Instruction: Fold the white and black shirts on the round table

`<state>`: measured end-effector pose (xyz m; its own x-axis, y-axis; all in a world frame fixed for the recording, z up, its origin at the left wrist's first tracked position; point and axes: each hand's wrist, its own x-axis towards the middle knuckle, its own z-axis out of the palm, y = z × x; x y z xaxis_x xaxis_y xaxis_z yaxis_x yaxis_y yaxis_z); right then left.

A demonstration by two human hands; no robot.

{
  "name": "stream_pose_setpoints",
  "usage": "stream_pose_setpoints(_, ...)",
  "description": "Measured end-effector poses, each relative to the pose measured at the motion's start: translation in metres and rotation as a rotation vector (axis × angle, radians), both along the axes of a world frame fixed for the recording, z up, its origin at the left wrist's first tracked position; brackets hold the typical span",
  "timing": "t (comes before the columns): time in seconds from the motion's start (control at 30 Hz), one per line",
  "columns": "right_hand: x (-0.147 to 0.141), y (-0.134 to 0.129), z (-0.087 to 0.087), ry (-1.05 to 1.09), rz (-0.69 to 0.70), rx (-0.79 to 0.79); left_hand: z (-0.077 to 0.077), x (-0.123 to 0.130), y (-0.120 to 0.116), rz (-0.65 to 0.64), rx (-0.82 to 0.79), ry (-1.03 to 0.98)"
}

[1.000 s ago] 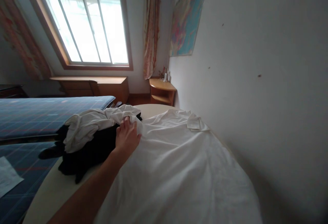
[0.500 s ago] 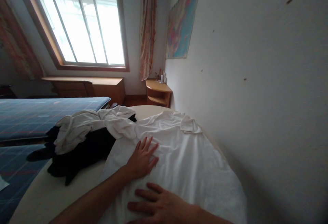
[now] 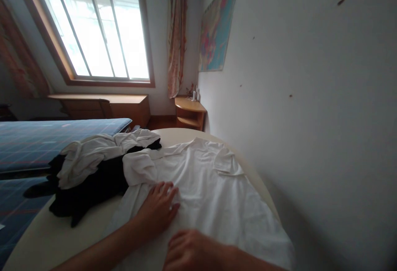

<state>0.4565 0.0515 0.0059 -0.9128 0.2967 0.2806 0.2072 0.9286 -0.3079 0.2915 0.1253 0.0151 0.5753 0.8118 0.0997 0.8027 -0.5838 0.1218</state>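
Observation:
A white T-shirt (image 3: pixel 211 196) lies spread on a round cream table (image 3: pixel 260 176), its collar end away from me and one sleeve folded over at the right. My left hand (image 3: pixel 159 205) rests palm down on the left part of the shirt, fingers slightly bent and apart. Nearer to me, my right hand (image 3: pixel 189 250) is closed above the lower part of the shirt. Its fingertips are hidden, so whether cloth is in them cannot be seen.
Left of the shirt, black clothing (image 3: pixel 89 192) and a crumpled white garment (image 3: pixel 83 159) lie heaped. Blue plaid mattresses (image 3: pixel 62 139) stand beyond the table's left edge. A white wall (image 3: pixel 310 139) runs close along the right. A corner shelf (image 3: pixel 190 105) stands behind.
My right hand has gone from spread fingers to a closed shape. My left hand has drawn back toward me and left. The shirt's upper part has shifted slightly toward me.

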Motion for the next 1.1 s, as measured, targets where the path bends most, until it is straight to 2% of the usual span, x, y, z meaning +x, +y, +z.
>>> stream_pose_setpoints(0.1, 0.034, 0.043, 0.031, 0.234, -0.557, 0.041, 0.011, 0.026, 0.022, 0.030, -0.013, -0.012)
stream_pose_setpoints(0.2, 0.071, 0.083, 0.045, 0.272, -1.022, 0.133, 0.004, 0.043, 0.042, 0.100, 0.008, -0.060)
stream_pose_setpoints(0.3, 0.101, 0.111, 0.030, 0.107, -1.309, 0.183, -0.011, 0.047, 0.050, 0.130, -0.014, -0.067)
stream_pose_setpoints(0.37, 0.114, 0.118, 0.012, -0.021, -1.432, 0.110, -0.017, 0.043, 0.049, 0.128, -0.024, -0.050)
stream_pose_setpoints(0.47, 0.119, 0.115, -0.009, -0.135, -1.458, -0.011, -0.019, 0.033, 0.042, 0.121, -0.024, -0.031)
stream_pose_setpoints(0.57, 0.110, 0.099, -0.012, -0.177, -1.439, -0.008, -0.018, 0.022, 0.031, 0.106, -0.040, -0.027)
stream_pose_setpoints(0.73, 0.094, 0.064, 0.009, -0.246, -1.377, 0.033, -0.023, 0.002, 0.009, 0.055, -0.029, -0.049)
stream_pose_setpoints(0.83, 0.092, 0.059, 0.025, -0.308, -1.352, 0.042, -0.020, 0.000, 0.005, 0.057, -0.001, -0.058)
stream_pose_setpoints(0.97, 0.094, 0.084, 0.034, -0.339, -1.404, 0.067, -0.005, 0.011, 0.028, 0.157, 0.067, -0.052)
stream_pose_setpoints(1.1, 0.098, 0.111, 0.024, -0.313, -1.481, 0.084, 0.006, 0.016, 0.072, 0.231, 0.169, -0.019)
